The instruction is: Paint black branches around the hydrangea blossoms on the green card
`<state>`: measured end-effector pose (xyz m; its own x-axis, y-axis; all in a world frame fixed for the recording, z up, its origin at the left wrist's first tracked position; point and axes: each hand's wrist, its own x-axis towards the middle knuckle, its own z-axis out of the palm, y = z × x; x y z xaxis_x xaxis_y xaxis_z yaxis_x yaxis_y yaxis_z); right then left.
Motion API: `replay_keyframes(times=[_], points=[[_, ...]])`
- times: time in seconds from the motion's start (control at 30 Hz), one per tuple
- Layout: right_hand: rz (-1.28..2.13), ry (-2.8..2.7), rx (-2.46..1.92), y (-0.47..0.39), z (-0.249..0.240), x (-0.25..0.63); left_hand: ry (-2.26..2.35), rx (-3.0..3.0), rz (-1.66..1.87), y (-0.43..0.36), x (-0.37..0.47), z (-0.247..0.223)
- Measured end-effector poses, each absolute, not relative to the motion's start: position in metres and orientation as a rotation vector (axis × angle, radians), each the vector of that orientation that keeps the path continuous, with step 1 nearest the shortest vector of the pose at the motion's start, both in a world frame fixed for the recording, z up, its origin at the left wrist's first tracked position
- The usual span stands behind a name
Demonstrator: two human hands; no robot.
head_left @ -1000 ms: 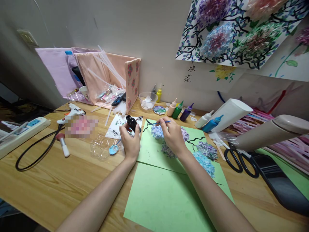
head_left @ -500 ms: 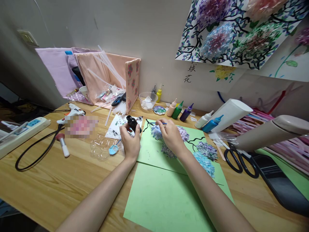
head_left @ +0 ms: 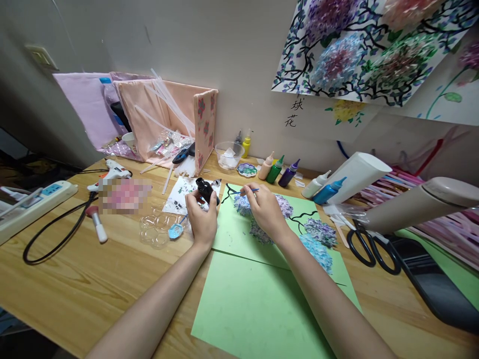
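Note:
My left hand (head_left: 202, 219) is closed round a small black bottle (head_left: 205, 188), its mouth tilted up, beside the green paper (head_left: 228, 229). In my right hand (head_left: 264, 207) a thin blue paintbrush (head_left: 250, 191) is pinched, its tip pointing left over black painted branch lines (head_left: 231, 191) at the paper's upper left. Blue and purple fluffy flowers (head_left: 317, 252) stand on the paper, some partly covered by my right hand. Under and behind the bottle lies a white sheet (head_left: 175, 198) with dark paint smudges.
A clear plastic palette (head_left: 153, 229) lies left of my left hand, near a glue gun (head_left: 114, 171) and a power strip (head_left: 41, 207). Paint bottles (head_left: 275, 172) line the back. Black-handled scissors (head_left: 374, 249), a phone (head_left: 434, 284) and a grey flask (head_left: 422, 202) are on the right.
Both hands stay in nearly the same place, holding the bottle and the paintbrush. The brush tip has shifted very slightly; the view has moved a little.

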<state>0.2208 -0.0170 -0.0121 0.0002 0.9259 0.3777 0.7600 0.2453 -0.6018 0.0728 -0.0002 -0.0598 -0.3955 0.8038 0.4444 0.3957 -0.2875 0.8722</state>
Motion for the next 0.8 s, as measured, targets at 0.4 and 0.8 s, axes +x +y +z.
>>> replay_keyframes(times=[0.4,0.8], points=[[0.292,-1.799,-1.573,-0.0188,-0.0077,0.2187,1.642,1.496,1.712,-0.0005,0.0729,-0.0592],[0.311,-1.797,-1.55,-0.0207,-0.0052,0.2155,1.64,1.492,1.704,-0.0011,0.0728,-0.0588]])
